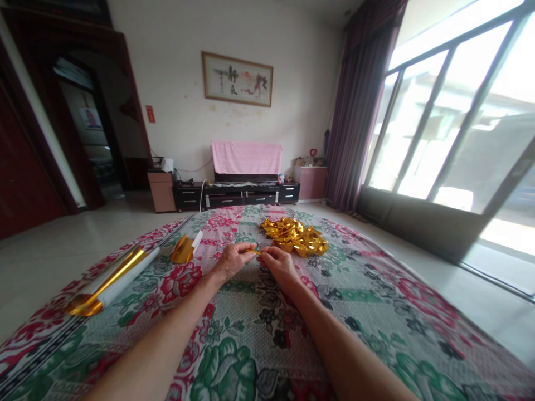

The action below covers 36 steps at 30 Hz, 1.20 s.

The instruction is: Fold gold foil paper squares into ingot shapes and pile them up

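Between my two hands is a small piece of gold foil paper (256, 252), pinched at both ends above the flowered cloth. My left hand (234, 260) has its fingers closed on one end, and my right hand (278, 263) grips the other. Most of the piece is hidden behind the fingers. Just beyond my right hand lies a heap of folded gold foil pieces (295, 236). A few cut gold foil sheets (184, 249), white on one side, lie to the left of my left hand.
A loosely rolled gold and white foil sheet (112, 283) lies at the left edge of the flowered cloth (225, 362). Past the far edge stand a low black cabinet (261, 199) and a pink-covered screen (246, 157). Large windows (443, 122) are on the right.
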Each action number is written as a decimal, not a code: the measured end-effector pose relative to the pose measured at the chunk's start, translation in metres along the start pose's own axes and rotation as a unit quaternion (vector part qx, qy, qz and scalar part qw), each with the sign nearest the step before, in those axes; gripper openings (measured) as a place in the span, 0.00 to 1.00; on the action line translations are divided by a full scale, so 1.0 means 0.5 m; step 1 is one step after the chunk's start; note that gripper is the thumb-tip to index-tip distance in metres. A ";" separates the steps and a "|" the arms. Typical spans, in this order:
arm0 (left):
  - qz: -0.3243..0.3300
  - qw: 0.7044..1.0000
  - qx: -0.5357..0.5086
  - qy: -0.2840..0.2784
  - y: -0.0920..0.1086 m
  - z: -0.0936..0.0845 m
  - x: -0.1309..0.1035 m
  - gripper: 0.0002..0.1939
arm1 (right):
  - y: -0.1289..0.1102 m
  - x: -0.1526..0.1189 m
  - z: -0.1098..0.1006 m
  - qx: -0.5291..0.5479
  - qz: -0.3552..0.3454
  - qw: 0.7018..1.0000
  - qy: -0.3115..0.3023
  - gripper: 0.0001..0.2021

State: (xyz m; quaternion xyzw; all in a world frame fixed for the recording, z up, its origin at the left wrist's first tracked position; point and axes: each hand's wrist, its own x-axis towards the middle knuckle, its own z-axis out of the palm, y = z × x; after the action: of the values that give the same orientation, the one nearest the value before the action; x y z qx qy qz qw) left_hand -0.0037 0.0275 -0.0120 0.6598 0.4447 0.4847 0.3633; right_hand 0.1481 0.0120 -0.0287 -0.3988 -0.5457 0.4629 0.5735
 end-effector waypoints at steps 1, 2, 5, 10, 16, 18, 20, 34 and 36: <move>0.005 1.000 0.006 0.001 -0.001 0.000 0.001 0.19 | 0.001 0.000 0.000 -0.003 -0.002 1.000 -0.002 0.11; 0.010 1.000 0.011 0.002 -0.003 0.000 0.002 0.19 | 0.002 0.000 0.000 -0.007 -0.004 1.000 -0.003 0.11; 0.017 1.000 0.022 0.006 -0.005 -0.001 0.004 0.18 | 0.007 0.001 0.000 -0.025 -0.008 1.000 -0.004 0.12; 0.022 0.999 0.028 0.011 -0.003 -0.002 0.002 0.17 | 0.011 0.004 0.003 -0.065 -0.019 0.998 -0.012 0.13; 0.015 1.000 0.009 0.022 0.002 -0.002 0.000 0.16 | -0.007 0.000 0.014 -0.052 0.028 0.998 0.009 0.11; 0.005 1.000 -0.004 0.026 0.002 -0.002 0.000 0.17 | -0.012 -0.002 0.017 -0.046 0.033 0.998 0.006 0.11; -0.005 1.000 -0.014 0.026 0.003 -0.001 0.000 0.18 | -0.016 -0.004 0.017 -0.039 0.032 0.999 0.001 0.11; 0.029 0.999 -0.004 0.016 0.006 0.000 -0.001 0.23 | -0.019 -0.005 0.014 -0.039 0.028 0.999 -0.007 0.10; 0.031 0.999 0.004 0.014 0.007 0.000 -0.001 0.24 | -0.016 -0.003 0.014 -0.037 0.033 0.999 -0.005 0.10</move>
State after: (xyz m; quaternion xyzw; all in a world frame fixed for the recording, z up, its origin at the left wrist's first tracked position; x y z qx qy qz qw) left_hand -0.0031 0.0258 -0.0087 0.6678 0.4309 0.5029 0.3399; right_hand 0.1421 0.0081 -0.0206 -0.4353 -0.5518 0.4635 0.5396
